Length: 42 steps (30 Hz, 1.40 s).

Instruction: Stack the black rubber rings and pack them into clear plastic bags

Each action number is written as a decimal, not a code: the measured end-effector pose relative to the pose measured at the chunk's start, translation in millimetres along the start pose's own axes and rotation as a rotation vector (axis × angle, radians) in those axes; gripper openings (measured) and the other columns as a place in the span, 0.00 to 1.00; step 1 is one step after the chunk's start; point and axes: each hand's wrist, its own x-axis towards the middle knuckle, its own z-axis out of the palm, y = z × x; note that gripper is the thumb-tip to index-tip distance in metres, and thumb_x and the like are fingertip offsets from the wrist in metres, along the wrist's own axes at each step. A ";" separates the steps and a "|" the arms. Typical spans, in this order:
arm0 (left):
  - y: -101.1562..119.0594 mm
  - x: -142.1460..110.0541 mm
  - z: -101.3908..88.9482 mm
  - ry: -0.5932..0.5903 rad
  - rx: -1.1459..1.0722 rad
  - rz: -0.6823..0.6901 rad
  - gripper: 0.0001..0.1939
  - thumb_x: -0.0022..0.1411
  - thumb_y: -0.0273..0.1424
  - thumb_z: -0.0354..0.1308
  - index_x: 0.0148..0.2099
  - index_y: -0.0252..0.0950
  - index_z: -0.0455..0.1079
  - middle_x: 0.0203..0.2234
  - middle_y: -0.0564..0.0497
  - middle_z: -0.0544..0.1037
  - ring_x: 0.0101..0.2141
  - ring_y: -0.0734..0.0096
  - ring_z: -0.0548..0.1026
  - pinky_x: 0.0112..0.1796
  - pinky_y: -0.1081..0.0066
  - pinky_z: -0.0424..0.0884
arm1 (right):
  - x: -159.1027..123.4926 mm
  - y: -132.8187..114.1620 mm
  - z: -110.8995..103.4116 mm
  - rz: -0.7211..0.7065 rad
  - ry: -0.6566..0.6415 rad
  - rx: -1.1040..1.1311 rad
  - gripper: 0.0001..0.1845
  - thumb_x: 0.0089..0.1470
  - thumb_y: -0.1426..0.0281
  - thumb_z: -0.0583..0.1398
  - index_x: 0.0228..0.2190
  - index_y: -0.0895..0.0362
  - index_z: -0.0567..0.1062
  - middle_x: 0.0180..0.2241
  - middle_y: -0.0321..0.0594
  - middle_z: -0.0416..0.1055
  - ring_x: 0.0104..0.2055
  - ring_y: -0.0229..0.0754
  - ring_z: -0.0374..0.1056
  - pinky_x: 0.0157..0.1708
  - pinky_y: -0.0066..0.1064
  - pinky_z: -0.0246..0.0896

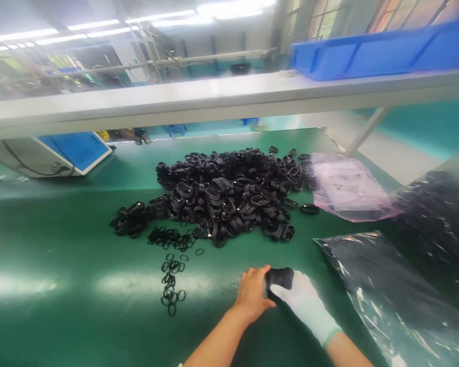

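A stack of coiled black cables [280,278] sits between my two hands, low and right of the middle of the green table. My bare left hand [252,290] grips its left end, the thumb below and fingers on top. On the other end, my right hand [302,295], in a white glove, is wrapped round the stack with its thumb across the front. Beyond them lies a big heap of coiled black cables [229,199]. Small black rubber bands [171,280] are scattered on the table to the left of my hands.
At right lie a clear plastic bag [390,285] with dark contents and a pinkish bag [348,188]. A white shelf [199,102] crosses above the table [80,316], carrying a blue bin [378,53]. A blue-and-white box [74,153] stands at the back left.
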 end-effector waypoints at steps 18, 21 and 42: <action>-34.0 41.0 -205.3 0.154 0.628 -0.036 0.12 0.49 0.21 0.50 0.34 0.40 0.69 0.34 0.51 0.71 0.40 0.68 0.67 0.40 0.71 0.61 | -3.3 -4.6 -3.2 0.049 -0.052 -0.026 0.27 0.40 0.55 0.57 0.40 0.59 0.67 0.40 0.51 0.66 0.39 0.49 0.67 0.36 0.36 0.60; -40.6 13.6 -195.6 0.097 0.552 -0.143 0.08 0.44 0.22 0.53 0.28 0.39 0.66 0.24 0.54 0.70 0.30 0.70 0.69 0.32 0.73 0.61 | -7.6 -8.9 -6.2 0.047 -0.008 0.006 0.27 0.39 0.56 0.58 0.39 0.58 0.68 0.40 0.50 0.65 0.41 0.49 0.66 0.37 0.36 0.60; -18.2 -18.1 18.1 0.194 -0.771 -0.155 0.08 0.51 0.32 0.53 0.30 0.37 0.55 0.19 0.60 0.62 0.20 0.79 0.67 0.25 0.75 0.64 | -6.1 -9.0 -5.2 0.044 0.049 0.062 0.27 0.36 0.55 0.60 0.37 0.59 0.67 0.38 0.49 0.64 0.41 0.49 0.65 0.39 0.36 0.59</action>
